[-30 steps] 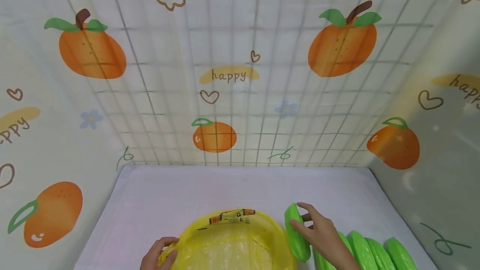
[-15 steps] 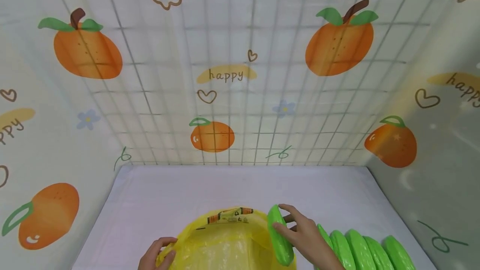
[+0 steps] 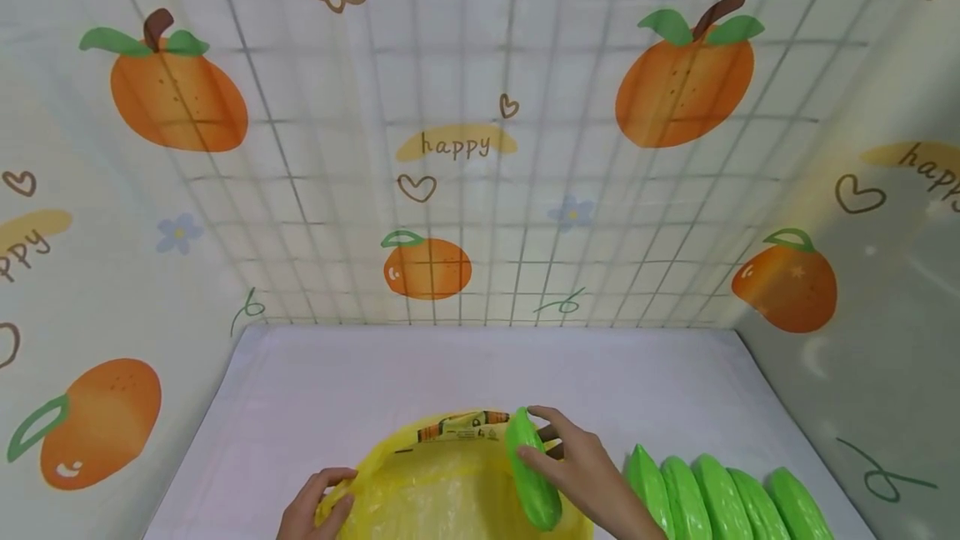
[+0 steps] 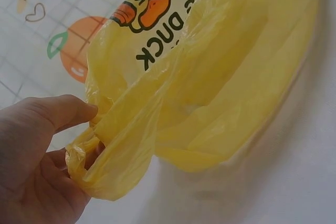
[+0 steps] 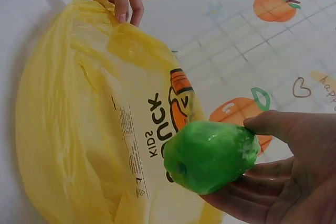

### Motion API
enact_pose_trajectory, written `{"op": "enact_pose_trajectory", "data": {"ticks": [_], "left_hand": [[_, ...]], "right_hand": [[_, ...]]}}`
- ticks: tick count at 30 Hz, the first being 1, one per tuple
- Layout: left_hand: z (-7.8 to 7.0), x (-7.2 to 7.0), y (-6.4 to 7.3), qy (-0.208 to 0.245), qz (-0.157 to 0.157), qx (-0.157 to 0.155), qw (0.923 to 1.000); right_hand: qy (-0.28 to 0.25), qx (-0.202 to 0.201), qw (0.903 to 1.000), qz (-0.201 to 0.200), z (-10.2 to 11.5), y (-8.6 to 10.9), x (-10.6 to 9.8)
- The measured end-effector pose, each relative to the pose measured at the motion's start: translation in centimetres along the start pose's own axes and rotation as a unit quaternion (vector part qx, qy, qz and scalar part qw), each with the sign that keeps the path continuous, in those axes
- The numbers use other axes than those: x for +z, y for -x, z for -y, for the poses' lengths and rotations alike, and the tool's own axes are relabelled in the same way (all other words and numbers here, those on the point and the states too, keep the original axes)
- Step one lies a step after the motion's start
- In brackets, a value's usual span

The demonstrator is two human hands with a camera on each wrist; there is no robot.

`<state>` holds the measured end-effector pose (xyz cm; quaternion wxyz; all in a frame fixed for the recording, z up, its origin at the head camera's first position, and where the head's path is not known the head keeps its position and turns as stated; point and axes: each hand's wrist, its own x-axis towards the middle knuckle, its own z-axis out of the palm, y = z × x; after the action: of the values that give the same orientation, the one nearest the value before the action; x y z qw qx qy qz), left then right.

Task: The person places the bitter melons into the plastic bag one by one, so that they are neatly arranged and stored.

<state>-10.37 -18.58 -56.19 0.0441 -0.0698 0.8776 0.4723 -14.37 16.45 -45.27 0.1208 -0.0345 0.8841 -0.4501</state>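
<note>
A yellow plastic bag [image 3: 420,498] with a duck print stands at the front middle, its mouth spread. My left hand [image 3: 313,508] pinches the bag's left edge; in the left wrist view, thumb and fingers grip a bunched, handle-like fold of the film [image 4: 118,156]. My right hand [image 3: 583,463] holds a long, glossy green fruit-shaped piece [image 3: 534,477] between thumb and fingers. This piece overlaps the bag's right side in the head view. Seen end-on in the right wrist view, the green piece [image 5: 210,158] is rounded, with a whitish patch near the fingers, in front of the bag's printed side.
Several similar green pieces [image 3: 720,498] lie side by side on the white table [image 3: 480,365], to the right of the bag. Printed curtain-like walls [image 3: 450,65] with oranges and grid lines rise behind and on both sides.
My right hand has carried the green piece leftward, from beside the bag's right edge to over its right part. My left hand keeps its grip on the bag's left edge.
</note>
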Motion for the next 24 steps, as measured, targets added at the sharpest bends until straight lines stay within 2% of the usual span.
{"op": "enact_pose_trajectory", "data": {"ticks": [7, 12, 19, 24], "left_hand": [[-0.3, 0.1, 0.2, -0.021, -0.018, 0.013, 0.9995], [-0.2, 0.2, 0.1, -0.019, -0.024, 0.025, 0.9992], [-0.2, 0.4, 0.1, -0.020, -0.029, 0.026, 0.9991], [-0.2, 0.3, 0.1, -0.018, -0.022, 0.025, 0.9993]], "right_hand": [[-0.024, -0.034, 0.9978, 0.051, -0.2, -0.5, 0.6], [-0.043, -0.042, 0.9948, 0.082, -0.1, -0.9, 1.4], [-0.106, -0.011, 0.9864, 0.126, -0.3, -1.6, 3.1], [-0.130, 0.006, 0.9818, 0.138, -0.1, -2.2, 4.4]]}}
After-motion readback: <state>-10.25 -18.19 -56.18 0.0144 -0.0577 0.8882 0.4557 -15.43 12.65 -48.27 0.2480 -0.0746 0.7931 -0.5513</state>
